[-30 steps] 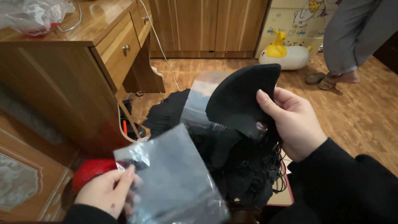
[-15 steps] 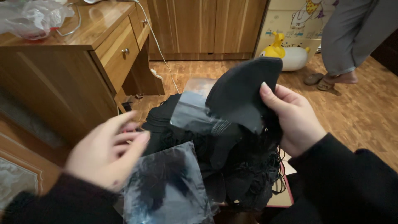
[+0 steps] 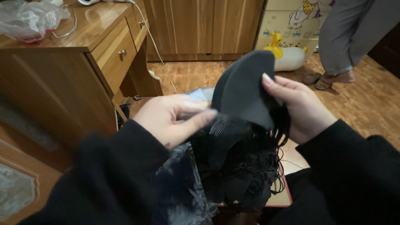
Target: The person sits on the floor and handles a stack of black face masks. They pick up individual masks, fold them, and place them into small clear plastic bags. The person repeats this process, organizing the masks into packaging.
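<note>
My right hand [image 3: 301, 109] grips a dark grey curved fabric piece [image 3: 245, 88], held upright above a heap of black pieces with thin cords [image 3: 239, 166]. My left hand [image 3: 173, 117] has come up beside it, fingers stretched toward the grey piece's lower left edge and touching it; the hand is blurred. A crinkled clear plastic bag [image 3: 183, 193] lies below my left sleeve, no hand on it.
A wooden desk with a drawer [image 3: 83, 62] stands at the left, a plastic bag [image 3: 29, 21] on top. A white cable [image 3: 156, 46] hangs down it. Another person's legs in sandals [image 3: 337, 46] stand at the back right near a yellow duck toy [image 3: 277, 43].
My left hand let go of the clear plastic bag, rose and moved right to the grey fabric piece. My right hand kept holding that piece nearly still.
</note>
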